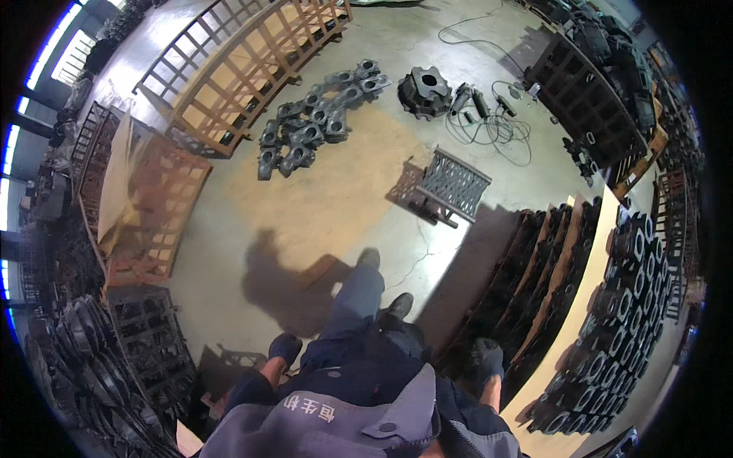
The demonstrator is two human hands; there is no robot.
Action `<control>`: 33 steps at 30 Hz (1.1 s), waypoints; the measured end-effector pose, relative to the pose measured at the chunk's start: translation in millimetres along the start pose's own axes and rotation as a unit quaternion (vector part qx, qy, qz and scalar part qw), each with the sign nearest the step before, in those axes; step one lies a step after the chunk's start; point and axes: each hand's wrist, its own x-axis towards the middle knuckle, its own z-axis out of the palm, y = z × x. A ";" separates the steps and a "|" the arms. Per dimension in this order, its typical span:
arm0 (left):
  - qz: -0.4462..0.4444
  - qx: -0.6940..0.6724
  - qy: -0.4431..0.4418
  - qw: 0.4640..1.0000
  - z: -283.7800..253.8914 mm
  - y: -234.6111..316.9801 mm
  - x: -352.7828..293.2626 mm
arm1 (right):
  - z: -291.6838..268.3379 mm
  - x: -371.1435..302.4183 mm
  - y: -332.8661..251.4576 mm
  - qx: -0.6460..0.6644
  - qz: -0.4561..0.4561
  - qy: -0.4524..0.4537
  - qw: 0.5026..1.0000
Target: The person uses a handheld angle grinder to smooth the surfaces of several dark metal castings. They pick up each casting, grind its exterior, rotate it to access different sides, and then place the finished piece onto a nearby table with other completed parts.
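My left hand [285, 347], in a dark glove, hangs low beside my left hip, away from the things around it. Its fingers merge into one dark shape. My right hand [486, 357], also gloved, is next to the near end of a tall stack of dark metal parts [527, 267] layered with brown sheets. Whether it touches the stack I cannot tell, and its fingers are too dark to make out. On top of the stack, to the right, rows of black ring-shaped castings [618, 320] lie on a pale sheet [573, 336].
Ahead stands a small slatted metal stand [452, 185]. Grey castings [309, 133] lie on a tan sheet [328, 191]; beyond are a large gear-like part [424, 93] and coiled cable [492, 137]. Rusty cages [229, 76] and a dark crate [156, 343] line the left.
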 end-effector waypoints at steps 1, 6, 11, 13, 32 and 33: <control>0.016 -0.002 -0.018 1.000 -1.1 7.4 0.7 | -4.6 15.3 -31.6 0.075 0.038 0.012 0.996; -0.076 -0.056 -0.097 0.991 0.3 12.3 53.4 | -4.8 122.8 -120.5 0.058 0.020 0.084 0.995; 0.023 0.007 -0.027 0.999 -73.9 22.4 130.9 | 30.7 212.0 -186.3 -0.083 -0.006 0.042 0.996; 0.071 0.058 -0.016 0.996 -151.5 58.9 167.3 | 47.9 223.7 -207.2 -0.120 -0.030 0.049 0.991; 0.000 -0.085 0.110 0.990 -461.5 375.7 327.3 | 2.0 416.7 -498.0 -0.257 0.007 -0.039 0.966; -0.006 -0.025 0.098 0.995 -458.0 390.8 329.1 | -10.3 443.1 -514.7 -0.279 -0.029 -0.053 0.958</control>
